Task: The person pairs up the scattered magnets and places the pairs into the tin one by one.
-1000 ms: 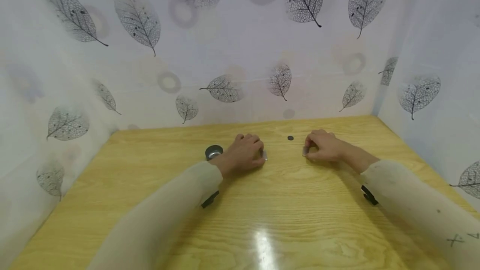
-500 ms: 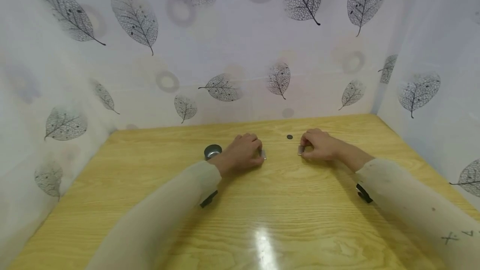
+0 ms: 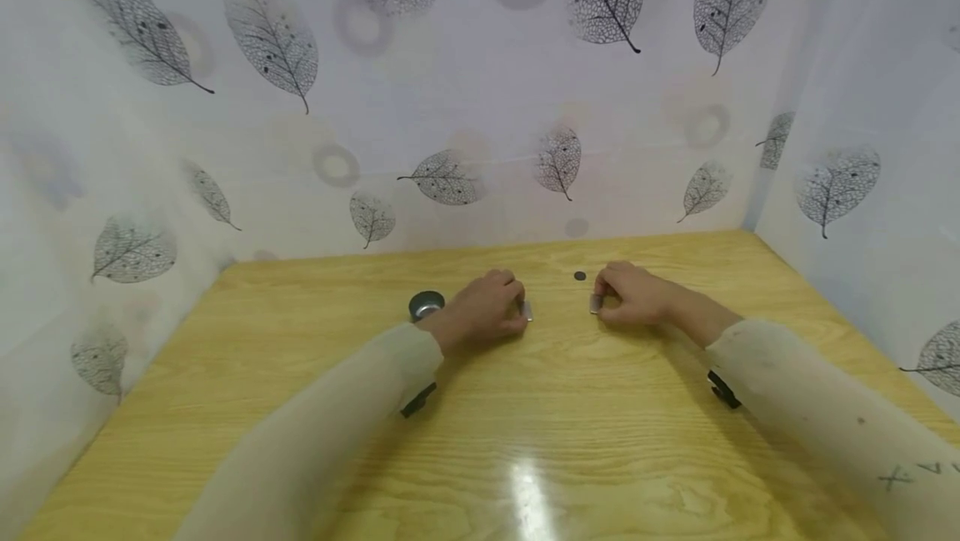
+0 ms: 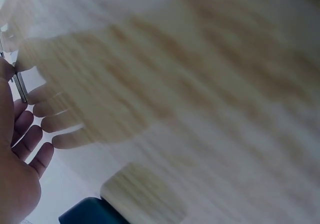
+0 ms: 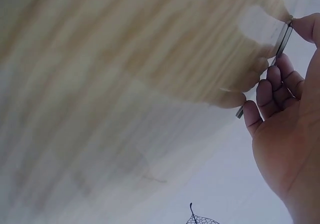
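Left hand: pinches a small flat silvery piece
Right hand: pinches a similar silvery piece
Nearby: small dark disc, dark round cup
Surface: glossy yellow wood-grain table, reflecting light
Room: white leaf-printed sheeting on three sides

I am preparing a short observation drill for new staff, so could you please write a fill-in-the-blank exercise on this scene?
1. The left hand and the right hand each hold a small flat piece; the one nearer the small dark disc is the ____ hand.
2. The dark round container stands by the ____ wrist.
3. The backdrop is printed with dark, veined ____.
4. The table shows the grain of ____.

Missing words: right; left; leaves; wood.
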`<state>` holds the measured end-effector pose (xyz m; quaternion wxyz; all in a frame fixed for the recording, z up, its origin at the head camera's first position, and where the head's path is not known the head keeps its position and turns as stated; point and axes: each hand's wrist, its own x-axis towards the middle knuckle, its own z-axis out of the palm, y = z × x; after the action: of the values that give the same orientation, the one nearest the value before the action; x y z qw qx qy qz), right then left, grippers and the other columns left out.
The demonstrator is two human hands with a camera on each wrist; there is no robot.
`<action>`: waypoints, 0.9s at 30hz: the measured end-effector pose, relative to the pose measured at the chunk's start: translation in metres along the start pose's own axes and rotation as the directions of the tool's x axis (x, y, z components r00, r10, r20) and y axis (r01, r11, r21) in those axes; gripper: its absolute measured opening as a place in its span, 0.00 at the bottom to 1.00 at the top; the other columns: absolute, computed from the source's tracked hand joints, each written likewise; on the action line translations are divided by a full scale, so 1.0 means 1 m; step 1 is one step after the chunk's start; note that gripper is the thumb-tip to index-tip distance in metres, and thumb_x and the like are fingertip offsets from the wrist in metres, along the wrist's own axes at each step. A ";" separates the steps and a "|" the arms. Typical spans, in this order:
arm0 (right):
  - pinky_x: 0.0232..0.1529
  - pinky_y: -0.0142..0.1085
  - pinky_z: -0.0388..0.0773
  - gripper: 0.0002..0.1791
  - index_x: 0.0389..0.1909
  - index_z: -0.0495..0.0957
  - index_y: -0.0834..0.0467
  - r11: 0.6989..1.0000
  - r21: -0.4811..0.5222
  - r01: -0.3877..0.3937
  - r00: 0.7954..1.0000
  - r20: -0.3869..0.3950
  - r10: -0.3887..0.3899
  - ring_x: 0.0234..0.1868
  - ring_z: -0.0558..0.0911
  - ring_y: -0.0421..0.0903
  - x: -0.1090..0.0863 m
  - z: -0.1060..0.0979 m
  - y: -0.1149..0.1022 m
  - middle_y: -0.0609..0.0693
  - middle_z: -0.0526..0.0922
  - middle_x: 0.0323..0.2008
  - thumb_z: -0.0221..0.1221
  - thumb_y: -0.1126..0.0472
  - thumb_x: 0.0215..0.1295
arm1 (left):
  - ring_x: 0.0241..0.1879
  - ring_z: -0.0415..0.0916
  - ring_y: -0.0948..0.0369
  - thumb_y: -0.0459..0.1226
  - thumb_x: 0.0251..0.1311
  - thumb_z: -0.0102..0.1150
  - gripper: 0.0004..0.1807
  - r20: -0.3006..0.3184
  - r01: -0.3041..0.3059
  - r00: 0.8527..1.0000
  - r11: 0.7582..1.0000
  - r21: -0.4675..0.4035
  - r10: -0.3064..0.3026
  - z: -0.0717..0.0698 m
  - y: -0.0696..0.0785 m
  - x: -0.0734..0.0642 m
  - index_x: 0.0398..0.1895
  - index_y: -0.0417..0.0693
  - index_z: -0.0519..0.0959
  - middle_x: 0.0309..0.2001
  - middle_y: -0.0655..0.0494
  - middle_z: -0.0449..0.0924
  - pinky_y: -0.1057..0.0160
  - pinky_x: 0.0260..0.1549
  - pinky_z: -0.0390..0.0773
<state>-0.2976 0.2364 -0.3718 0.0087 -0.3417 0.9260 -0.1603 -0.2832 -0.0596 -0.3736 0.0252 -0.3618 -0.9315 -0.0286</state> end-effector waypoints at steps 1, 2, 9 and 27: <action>0.45 0.43 0.68 0.11 0.37 0.77 0.58 1.000 0.000 0.000 1.000 0.000 0.000 0.39 0.70 0.46 0.000 0.001 0.000 0.48 0.75 0.34 0.62 0.58 0.53 | 0.52 0.72 0.57 0.50 0.65 0.57 0.20 0.001 0.002 1.000 1.000 0.000 -0.002 0.000 0.001 0.000 0.51 0.47 0.79 0.50 0.54 0.76 0.60 0.58 0.73; 0.43 0.42 0.67 0.11 0.37 0.77 0.57 1.000 0.003 -0.001 1.000 -0.001 0.001 0.38 0.70 0.46 0.000 0.001 0.000 0.48 0.75 0.34 0.62 0.59 0.52 | 0.52 0.72 0.57 0.50 0.65 0.57 0.20 -0.002 0.003 1.000 1.000 -0.001 -0.003 -0.001 0.001 0.000 0.51 0.46 0.79 0.50 0.53 0.76 0.60 0.58 0.73; 0.39 0.39 0.66 0.12 0.37 0.76 0.58 0.999 0.022 -0.023 1.000 0.005 0.023 0.35 0.69 0.44 0.002 0.003 0.000 0.48 0.72 0.31 0.62 0.60 0.52 | 0.51 0.72 0.56 0.50 0.65 0.58 0.20 0.006 0.005 1.000 1.000 0.017 -0.005 -0.001 0.004 0.000 0.51 0.45 0.79 0.48 0.52 0.76 0.59 0.56 0.74; 0.38 0.38 0.69 0.11 0.38 0.76 0.58 0.998 0.064 -0.029 0.999 0.042 0.027 0.34 0.70 0.43 0.012 0.003 -0.007 0.48 0.74 0.31 0.62 0.60 0.54 | 0.49 0.72 0.57 0.52 0.65 0.57 0.21 0.023 0.006 1.000 0.997 0.077 -0.008 -0.004 0.003 0.000 0.52 0.48 0.78 0.49 0.54 0.75 0.60 0.52 0.76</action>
<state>-0.3019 0.2233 -0.3716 0.0409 -0.3314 0.9247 -0.1827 -0.2814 -0.0575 -0.3699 0.0280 -0.3576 -0.9334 0.0115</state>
